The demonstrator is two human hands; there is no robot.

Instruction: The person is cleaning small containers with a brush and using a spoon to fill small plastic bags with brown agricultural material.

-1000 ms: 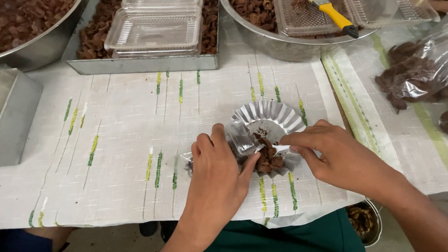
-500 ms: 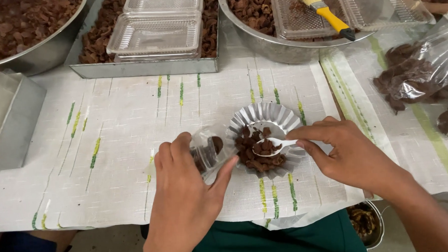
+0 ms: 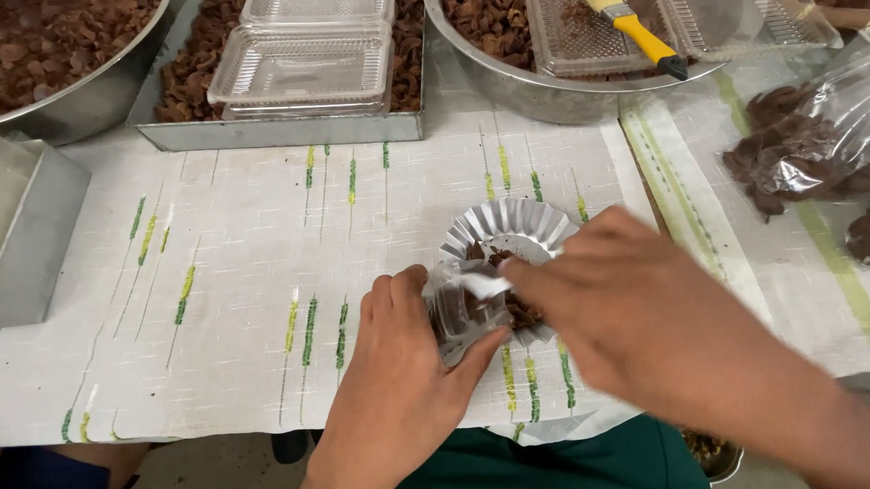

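Observation:
A fluted silver foil cup sits on a white cloth with green and yellow dashes. Brown dried pieces lie in it. My left hand grips a small clear plastic cup, tilted against the foil cup's near left edge. My right hand holds a small white spoon whose tip is at the clear cup's mouth. The right hand is blurred and hides the foil cup's right side.
At the back stand a large metal bowl, a rectangular metal tray with brown pieces and stacked clear boxes, and a round bowl holding a yellow-handled brush. A metal box sits left, a bag of brown pieces right.
My right hand has brought the spoon left, from inside the foil cup to the clear cup's mouth. My left hand has shifted the clear cup right, against the foil cup.

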